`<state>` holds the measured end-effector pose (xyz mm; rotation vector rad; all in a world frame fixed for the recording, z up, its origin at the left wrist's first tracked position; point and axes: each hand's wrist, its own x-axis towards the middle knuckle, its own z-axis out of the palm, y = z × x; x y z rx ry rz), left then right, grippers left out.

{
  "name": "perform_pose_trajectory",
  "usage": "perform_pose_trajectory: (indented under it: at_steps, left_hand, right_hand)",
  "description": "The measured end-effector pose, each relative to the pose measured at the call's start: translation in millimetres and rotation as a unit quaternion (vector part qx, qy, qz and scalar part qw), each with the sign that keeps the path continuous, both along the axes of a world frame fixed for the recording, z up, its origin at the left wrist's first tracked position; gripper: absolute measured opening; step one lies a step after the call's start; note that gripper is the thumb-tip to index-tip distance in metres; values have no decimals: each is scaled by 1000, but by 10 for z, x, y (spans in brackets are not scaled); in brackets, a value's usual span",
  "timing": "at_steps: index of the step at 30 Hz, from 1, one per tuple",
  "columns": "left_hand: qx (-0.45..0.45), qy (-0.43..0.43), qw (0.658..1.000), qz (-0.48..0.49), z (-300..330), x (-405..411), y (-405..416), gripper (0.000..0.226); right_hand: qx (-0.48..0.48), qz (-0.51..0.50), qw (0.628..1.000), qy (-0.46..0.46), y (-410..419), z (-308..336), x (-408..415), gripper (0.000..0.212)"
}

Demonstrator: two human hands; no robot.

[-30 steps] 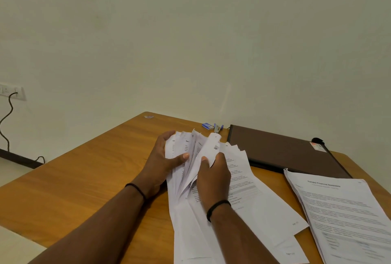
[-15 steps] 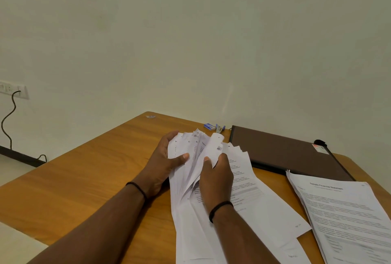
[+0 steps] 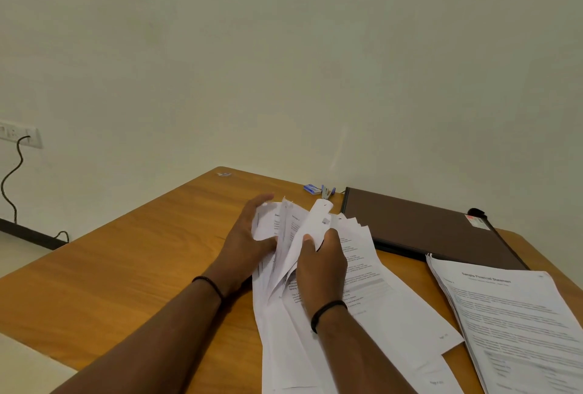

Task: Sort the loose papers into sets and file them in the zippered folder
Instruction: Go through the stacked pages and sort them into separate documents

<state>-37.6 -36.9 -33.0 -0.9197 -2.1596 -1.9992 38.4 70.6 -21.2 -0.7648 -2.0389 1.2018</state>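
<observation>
Loose papers: the unsorted bundle (image 3: 362,270) lies fanned across the near middle of the wooden table (image 3: 126,267), its far ends lifted and splayed between both hands.
Left hand: the left hand (image 3: 244,240) cups the left edge of the fan, fingers behind the sheets and thumb pressed across the front, so it grips a batch of pages.
Right hand: the right hand (image 3: 321,262) lies on top of the bundle with thumb and fingers pinching one curled sheet (image 3: 317,220) upward, apparently picking it out.
Sorted set: a squared-off stack of printed pages (image 3: 511,321) sits well to the right of the bundle, its far corner overlapping the folder; it looks like a set already pulled together.
Zippered folder: the dark brown folder (image 3: 422,229) lies flat and closed at the far right of the table, just beyond both piles, with nothing visibly filed.
Progress: sorting appears partly done, with one set formed; most pages are unsorted, and opening and filling the folder remain.
Extras: a small stapler (image 3: 327,192) and a blue box (image 3: 312,189) sit by the folder's far corner, untouched.
</observation>
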Motion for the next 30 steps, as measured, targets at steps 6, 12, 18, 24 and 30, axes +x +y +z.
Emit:
perform_pose_trajectory:
  at_steps: [6, 12, 18, 24, 30]
  left_hand:
    - [-50, -28, 995, 79, -30, -42, 48, 16]
    - [-88, -152, 983, 57, -15, -52, 67, 21]
    - [-30, -221, 970, 96, 78, -6, 83, 13]
    - [23, -242, 968, 54, 143, 68, 70, 29]
    - [64, -293, 953, -37, 173, 75, 24, 24]
  right_hand:
    - [3, 0, 1000, -4, -1, -6, -8, 40]
    - [10, -1, 1000, -7, -9, -10, -30, 40]
    - [20, -6, 1000, -12, -12, 8, -28, 38]
    - [15, -14, 1000, -4, -18, 29, -20, 40]
    - [12, -15, 1000, 9, -16, 7, -44, 39]
